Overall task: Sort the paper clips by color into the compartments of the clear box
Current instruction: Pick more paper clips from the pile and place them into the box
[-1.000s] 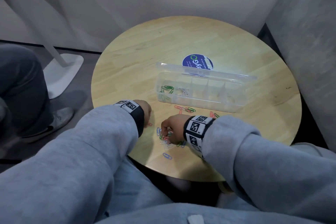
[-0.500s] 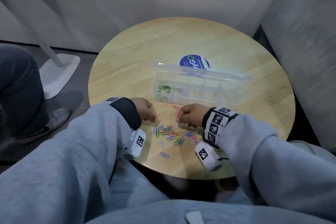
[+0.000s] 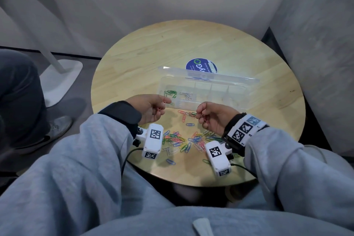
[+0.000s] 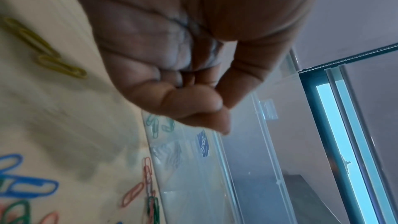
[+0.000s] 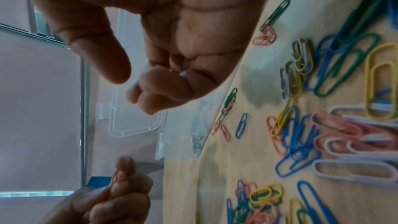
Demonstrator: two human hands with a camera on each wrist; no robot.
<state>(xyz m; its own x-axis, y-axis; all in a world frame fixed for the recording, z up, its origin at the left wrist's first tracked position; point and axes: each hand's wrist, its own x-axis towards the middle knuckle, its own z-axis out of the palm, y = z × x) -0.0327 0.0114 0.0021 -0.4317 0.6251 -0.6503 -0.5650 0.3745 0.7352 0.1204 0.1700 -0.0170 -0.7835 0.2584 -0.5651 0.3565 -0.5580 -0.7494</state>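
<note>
Head view: both hands carry pink clips, box lies straight ahead

Head view shows the left hand (image 3: 151,108) raised off the round pale wooden worktop (image 3: 134,53), thumb and fingers curled to pinch a thin pink wire paper clip (image 3: 160,107). The right hand (image 3: 212,116) is lifted at about the same height and pinches a second pink paper clip (image 3: 205,119), which hangs below its fingertips. The right wrist view confirms the left hand's pinch; the right hand's own clip is mostly hidden there behind its curled fingers.

Just beyond both hands sits the clear plastic compartment box (image 3: 239,105), its lid open and standing up at the far side. Its long axis runs left to right across the person's front, so its row of compartments lies side by side. The left hand is almost over the box's near left corner, next to the cell holding the green paper clips (image 3: 170,93); the neighbouring cell holds the white paper clips (image 3: 186,95). The cells further right look empty, as far as the clear walls allow.

Judged from this, pink needs a fresh cell to the right of the white one, which lies ahead of the right hand; the left hand would have to cross over the two filled cells.

Nearer the body, beneath the wrists, the mixed pile of coloured paper clips (image 3: 182,141) is unsorted, with a few strays (image 3: 184,114) close to the box's near wall.
</note>
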